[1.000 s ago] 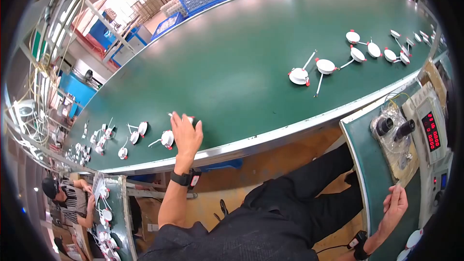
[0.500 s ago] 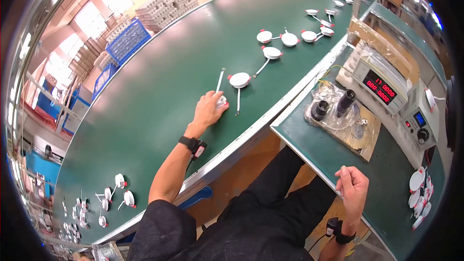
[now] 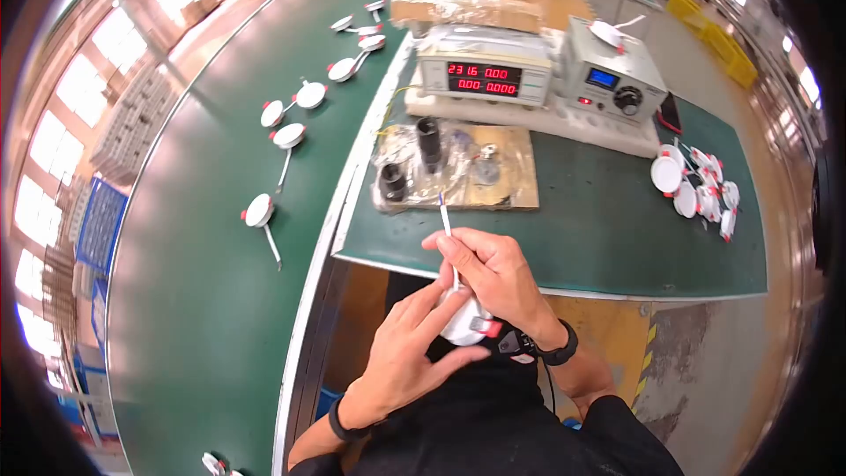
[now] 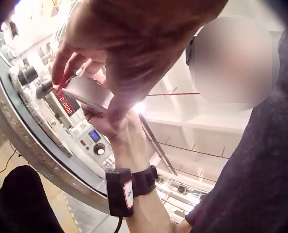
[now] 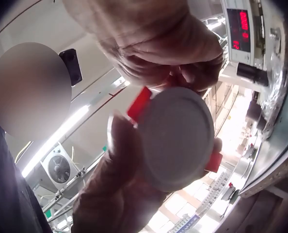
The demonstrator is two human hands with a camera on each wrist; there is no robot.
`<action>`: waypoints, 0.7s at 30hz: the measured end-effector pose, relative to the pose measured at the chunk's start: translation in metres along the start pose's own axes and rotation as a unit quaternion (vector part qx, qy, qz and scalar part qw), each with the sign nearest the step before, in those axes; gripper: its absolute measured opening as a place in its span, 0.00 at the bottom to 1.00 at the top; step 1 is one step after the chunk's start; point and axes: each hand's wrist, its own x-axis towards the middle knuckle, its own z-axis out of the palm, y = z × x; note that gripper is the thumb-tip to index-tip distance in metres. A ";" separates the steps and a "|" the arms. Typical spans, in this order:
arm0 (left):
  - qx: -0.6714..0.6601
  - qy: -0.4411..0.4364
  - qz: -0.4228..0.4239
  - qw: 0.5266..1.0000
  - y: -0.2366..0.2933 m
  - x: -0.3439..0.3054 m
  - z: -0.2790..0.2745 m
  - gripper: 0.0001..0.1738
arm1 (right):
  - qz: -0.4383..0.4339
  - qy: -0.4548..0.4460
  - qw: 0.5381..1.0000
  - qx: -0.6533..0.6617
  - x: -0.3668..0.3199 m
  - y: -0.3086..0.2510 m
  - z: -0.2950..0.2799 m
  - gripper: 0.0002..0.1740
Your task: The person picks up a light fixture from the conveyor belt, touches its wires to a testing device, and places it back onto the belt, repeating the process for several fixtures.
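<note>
Close in front of the body, my left hand (image 3: pixel 401 353) holds a round white downlight (image 3: pixel 462 328) with red spring clips. In the right wrist view, the smooth white face of the downlight (image 5: pixel 178 138) shows between the hands, with a red clip (image 5: pixel 139 104) at its edge. My right hand (image 3: pixel 498 278) pinches the lamp's thin white cable (image 3: pixel 446 220) between thumb and forefinger. The cable's free end points toward a wooden test board (image 3: pixel 515 167) wrapped in clear plastic. Two black cylinders (image 3: pixel 429 145) stand on that board.
Behind the board are a meter (image 3: pixel 485 78) with red digits and a grey box (image 3: pixel 612 75) with a dial. A pile of downlights (image 3: pixel 696 181) lies at the bench's right. More downlights lie spread along the green conveyor (image 3: pixel 211 317) at left.
My left hand has picked up a downlight from the conveyor and brought it to the bench. The right hand has come to it and taken its cable. The head view has turned right.
</note>
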 end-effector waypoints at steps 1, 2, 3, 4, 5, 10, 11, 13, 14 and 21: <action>-0.048 -0.002 0.002 0.999 0.003 0.005 -0.007 0.31 | 0.011 0.002 1.000 -0.010 -0.005 -0.001 -0.009 0.20; -0.095 -0.005 0.001 0.995 0.002 0.009 -0.013 0.29 | 0.001 0.023 0.999 -0.048 -0.011 -0.004 -0.014 0.20; -0.084 0.047 -0.016 0.995 -0.001 0.015 -0.017 0.20 | -0.002 0.023 0.998 -0.062 -0.017 -0.008 -0.018 0.20; -0.109 0.086 -0.078 0.987 -0.001 0.024 -0.016 0.17 | -0.004 0.017 0.997 -0.076 -0.022 -0.012 -0.021 0.20; -0.131 0.129 -0.141 0.973 -0.003 0.035 -0.017 0.15 | -0.007 0.005 0.996 -0.091 -0.025 -0.014 -0.022 0.19; -0.016 0.181 0.092 0.979 -0.009 0.074 -0.004 0.11 | -0.003 -0.041 0.994 -0.099 -0.031 -0.021 -0.023 0.19; -0.015 0.179 0.112 0.977 -0.012 0.074 0.000 0.11 | -0.006 -0.041 0.995 -0.096 -0.032 -0.023 -0.024 0.19; -0.079 0.173 0.044 0.981 -0.014 0.071 0.006 0.10 | -0.010 -0.047 0.995 -0.089 -0.032 -0.025 -0.024 0.19; -0.108 0.172 0.010 0.979 -0.015 0.070 0.008 0.10 | -0.011 -0.048 0.995 -0.084 -0.031 -0.024 -0.024 0.19; -0.525 0.066 -0.203 0.824 -0.006 0.067 0.017 0.12 | 0.002 -0.053 0.997 -0.057 -0.024 -0.013 -0.025 0.20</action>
